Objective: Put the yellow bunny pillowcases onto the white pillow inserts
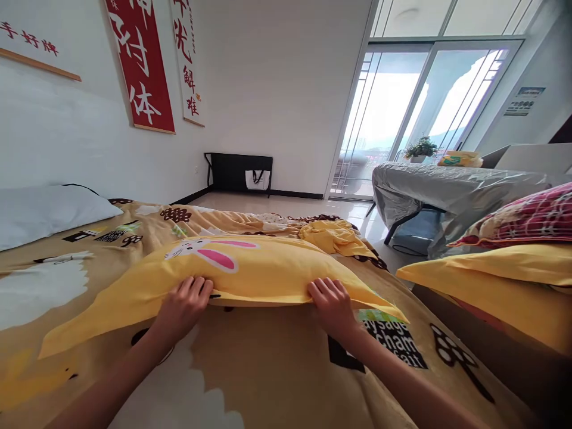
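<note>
A plump yellow pillow [268, 268] with a white bunny and pink ears printed on it lies across the bed in front of me. My left hand [190, 301] grips its near edge left of the middle, fingers curled over the fabric. Farther right on the same edge, my right hand [330, 301] is closed in the same way. Both thumbs are hidden under or behind the edge. Beneath the pillow spreads a tan patterned bedsheet [268, 369] with white shapes and black lettering.
Crumpled yellow cloth [335, 236] lies behind the pillow. A white pillow [53, 211] rests at the left by the wall. On the right are another yellow pillow [500, 271], a red plaid pillow [527, 214] and a plastic-covered table [447, 176]. The bed's right edge drops to the floor.
</note>
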